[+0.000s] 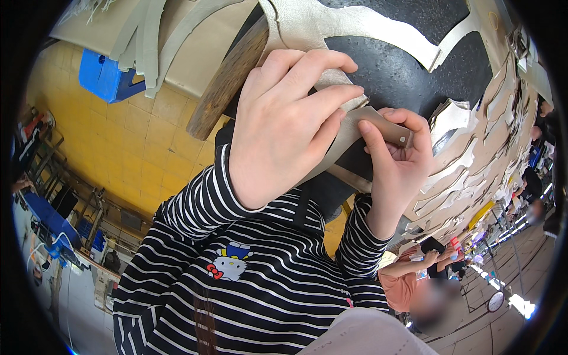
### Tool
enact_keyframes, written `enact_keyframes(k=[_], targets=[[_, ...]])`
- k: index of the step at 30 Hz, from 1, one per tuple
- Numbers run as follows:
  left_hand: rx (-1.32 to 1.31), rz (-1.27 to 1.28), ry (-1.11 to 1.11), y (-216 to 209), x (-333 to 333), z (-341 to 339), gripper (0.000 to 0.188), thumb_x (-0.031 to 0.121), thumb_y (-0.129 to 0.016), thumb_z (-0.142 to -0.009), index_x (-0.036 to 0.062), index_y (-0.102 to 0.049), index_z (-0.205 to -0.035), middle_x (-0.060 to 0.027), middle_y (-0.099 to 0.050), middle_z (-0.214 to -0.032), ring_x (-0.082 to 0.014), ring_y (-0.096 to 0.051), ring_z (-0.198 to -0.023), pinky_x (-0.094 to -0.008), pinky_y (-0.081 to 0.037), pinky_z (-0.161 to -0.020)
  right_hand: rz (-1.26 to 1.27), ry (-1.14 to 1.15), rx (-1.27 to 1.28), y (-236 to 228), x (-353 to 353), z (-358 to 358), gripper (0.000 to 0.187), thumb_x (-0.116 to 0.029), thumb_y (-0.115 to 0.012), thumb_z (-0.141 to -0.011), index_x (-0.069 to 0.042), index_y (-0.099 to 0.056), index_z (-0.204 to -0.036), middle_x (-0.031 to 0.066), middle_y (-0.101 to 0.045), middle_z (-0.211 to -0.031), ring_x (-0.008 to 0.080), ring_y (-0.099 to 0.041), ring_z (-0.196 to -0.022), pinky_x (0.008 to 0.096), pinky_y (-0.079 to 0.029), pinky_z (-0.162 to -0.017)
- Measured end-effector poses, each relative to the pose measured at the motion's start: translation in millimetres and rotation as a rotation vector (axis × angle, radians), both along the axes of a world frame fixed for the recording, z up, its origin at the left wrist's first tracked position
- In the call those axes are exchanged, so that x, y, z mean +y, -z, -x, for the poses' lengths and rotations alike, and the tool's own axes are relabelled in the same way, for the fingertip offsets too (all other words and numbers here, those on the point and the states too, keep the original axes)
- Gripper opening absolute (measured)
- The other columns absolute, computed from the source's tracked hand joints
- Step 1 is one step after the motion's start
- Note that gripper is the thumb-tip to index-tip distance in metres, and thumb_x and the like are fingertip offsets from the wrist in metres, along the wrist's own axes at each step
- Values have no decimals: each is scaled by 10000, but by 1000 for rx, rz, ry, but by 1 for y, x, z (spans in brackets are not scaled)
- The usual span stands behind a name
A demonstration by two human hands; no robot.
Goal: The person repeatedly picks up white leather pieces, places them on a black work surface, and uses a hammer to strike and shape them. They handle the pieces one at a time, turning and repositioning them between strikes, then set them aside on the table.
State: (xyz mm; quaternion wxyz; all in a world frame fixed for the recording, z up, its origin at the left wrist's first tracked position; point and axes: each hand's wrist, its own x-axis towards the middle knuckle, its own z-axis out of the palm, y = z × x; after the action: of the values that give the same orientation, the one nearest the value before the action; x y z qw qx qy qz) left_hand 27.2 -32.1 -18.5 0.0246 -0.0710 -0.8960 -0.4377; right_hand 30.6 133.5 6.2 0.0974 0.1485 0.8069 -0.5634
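A tan strip (389, 128) is pinched by the right fingers (374, 142), just beside the left fingers (331, 99), which are curled over pale leather (305, 29), their hold unclear. Positioning seems in hand; a steady pinch is probably called for.

No text you can read; the white square mark (402, 139) on the brownish strip (386, 126) you hold is too small.

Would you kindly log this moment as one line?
left hand: over pale piece | right hand: pinching beige strip | beyond hands: black work surface | at right: pale cutouts
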Motion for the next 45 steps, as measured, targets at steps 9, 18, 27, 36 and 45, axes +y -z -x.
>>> enact_keyframes(k=[9, 18, 27, 36, 45], targets=[[-45, 4, -7, -4, 2, 1, 307, 35, -695, -737, 129, -733, -1026, -12, -590, -1177, -219, -497, -1021, -334, -426, -871, -46, 44, -36, 0, -3, -1, 237, 33, -751, -798, -12, -612, -984, 12, -604, -955, 46, -605, -807, 158, -492, -613], [-66, 6, -4, -5, 2, 1, 306, 35, -697, -726, 131, -737, -1013, -9, -587, -1165, -218, -495, -1029, -347, -404, -909, -48, 38, -39, 0, -3, 0, 221, 36, -742, -807, -4, -611, -980, 13, -605, -954, 44, -604, -796, 157, -492, -609], [-67, -10, -11, -5, 2, 2, 287, 38, -700, -731, 122, -737, -1003, -3, -589, -1139, -211, -494, -1017, -342, -402, -900, -67, 37, -42, -1, -4, 1, 216, 25, -747, -808, -12, -614, -974, 5, -623, -918, 21, -589, -745, 141, -471, -583], [-63, -9, -39, -4, 6, 2, 263, 50, -717, -727, 117, -734, -981, 8, -593, -1116, -204, -484, -989, -334, -401, -872, -86, 47, -58, -1, -5, 3, 219, 19, -754, -802, -17, -617, -969, 4, -633, -899, 12, -580, -714, 136, -464, -566], [-62, 5, -59, -4, 7, 2, 230, 80, -713, -723, 124, -728, -948, 29, -585, -1091, -205, -489, -992, -348, -381, -858, -84, 37, -42, -1, -5, 3, 219, 20, -753, -802, -17, -618, -971, 2, -631, -900, 13, -581, -713, 137, -469, -566]])
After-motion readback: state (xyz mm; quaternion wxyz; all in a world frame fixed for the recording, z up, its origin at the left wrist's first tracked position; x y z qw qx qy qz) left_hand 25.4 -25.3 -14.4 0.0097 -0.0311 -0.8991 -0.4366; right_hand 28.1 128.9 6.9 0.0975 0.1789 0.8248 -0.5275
